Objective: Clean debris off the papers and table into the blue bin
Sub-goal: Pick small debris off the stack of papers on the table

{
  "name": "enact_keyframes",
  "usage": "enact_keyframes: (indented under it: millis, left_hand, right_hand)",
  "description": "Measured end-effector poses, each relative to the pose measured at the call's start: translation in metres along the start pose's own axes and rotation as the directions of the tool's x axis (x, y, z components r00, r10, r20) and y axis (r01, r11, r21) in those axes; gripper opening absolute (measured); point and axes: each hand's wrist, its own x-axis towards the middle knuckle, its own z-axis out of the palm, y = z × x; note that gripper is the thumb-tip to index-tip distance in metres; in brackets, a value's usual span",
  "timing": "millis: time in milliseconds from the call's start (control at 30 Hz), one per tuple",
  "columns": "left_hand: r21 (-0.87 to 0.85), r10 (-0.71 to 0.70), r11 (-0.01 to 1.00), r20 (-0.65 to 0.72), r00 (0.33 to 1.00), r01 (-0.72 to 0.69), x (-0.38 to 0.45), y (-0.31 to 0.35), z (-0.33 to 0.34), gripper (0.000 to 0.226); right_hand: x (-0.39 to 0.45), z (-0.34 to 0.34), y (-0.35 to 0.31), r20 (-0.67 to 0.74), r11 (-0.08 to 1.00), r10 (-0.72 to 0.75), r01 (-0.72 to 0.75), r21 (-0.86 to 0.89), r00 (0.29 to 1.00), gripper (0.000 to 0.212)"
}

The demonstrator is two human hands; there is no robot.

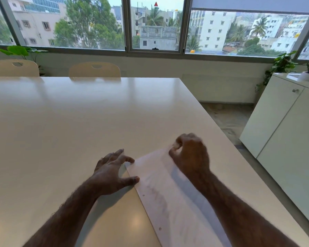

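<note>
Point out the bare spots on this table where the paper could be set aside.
The table is bare left of the left hand and beyond both hands up to the chairs. The near right corner is crowded: paper and right hand.

Office / meeting rm, upper floor. Big white conf-style table [78, 113] fills near + left of scene; two pale chairs [94, 69] w/ cutout backs pushed in at far edge. Wide window band [155, 25] across far wall, roller blind [253, 3] part-down at far right, view over city bldgs + trees. White low cabinet [282, 122] w/ metal knob at right, potted plants [282, 65] far right and far left. Punched paper sheet [168, 193] on table, near.
</note>
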Motion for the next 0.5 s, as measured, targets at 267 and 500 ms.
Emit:
enact_keyframes:
  millis: [267,500]
  left_hand:
    - [-0.081,0.193,0.975,-0.139,0.971,-0.206,-0.007,0.005,0.013,0.055]
    - [0.03,0.297,0.955,-0.166,0.94,-0.297,-0.007,0.006,0.014,0.066]
  right_hand:
    - [-0.005,0.021,0.035,0.196,0.978,0.186,-0.201,0.061,0.963,0.02]
    - [-0.008,0.02,0.043,0.152,0.979,0.2,-0.192,-0.07,0.968,0.022]
